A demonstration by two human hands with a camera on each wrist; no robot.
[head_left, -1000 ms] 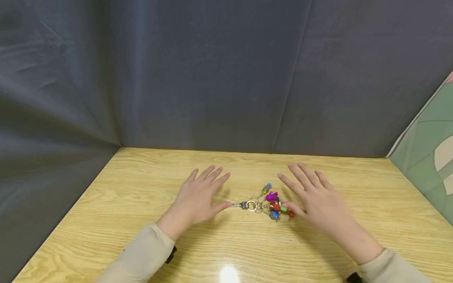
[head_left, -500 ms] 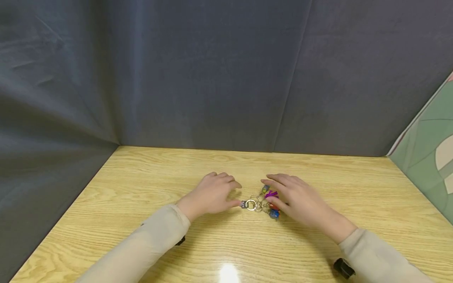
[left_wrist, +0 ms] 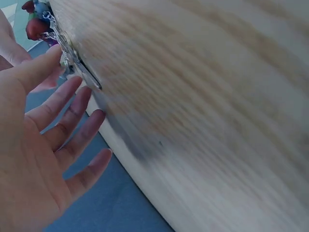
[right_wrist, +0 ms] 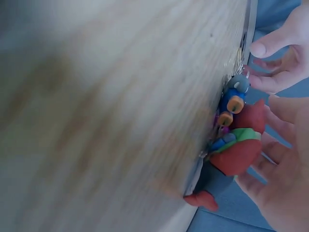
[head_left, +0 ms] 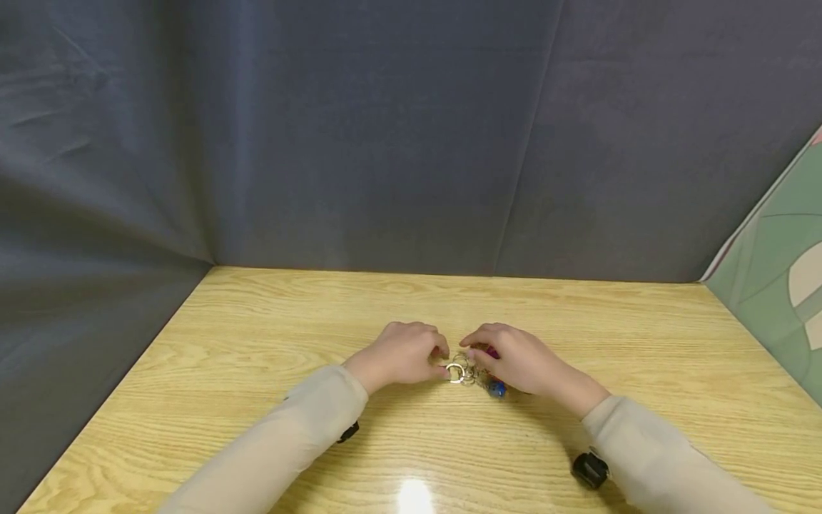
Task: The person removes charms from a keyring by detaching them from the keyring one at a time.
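A keychain lies on the wooden table, its silver ring [head_left: 454, 373] between my two hands. Small charms hang off it by thin chains. Beside the ring is my left hand [head_left: 404, 353], thumb and index finger bent near the clasp with a gap between them. My right hand [head_left: 514, 357] arches over the charms and covers most of them. A blue charm [head_left: 496, 388] shows below it. The right wrist view shows a red figurine [right_wrist: 241, 154] with a green band close to the right fingers. A flat metal clasp [left_wrist: 89, 75] lies near the left fingertips [left_wrist: 72, 79].
The wood-grain table [head_left: 308, 307] spreads around the hands. Dark grey fabric [head_left: 372, 143] stands along the back and left, and a green patterned panel [head_left: 764, 285] on the right. A black wrist device [head_left: 589, 470] sits under the right sleeve.
Both hands have come inward toward the keychain, and their spread fingers have bent. The left hand now hides the clasp and the right hand hides most charms. The ring has stayed in place.
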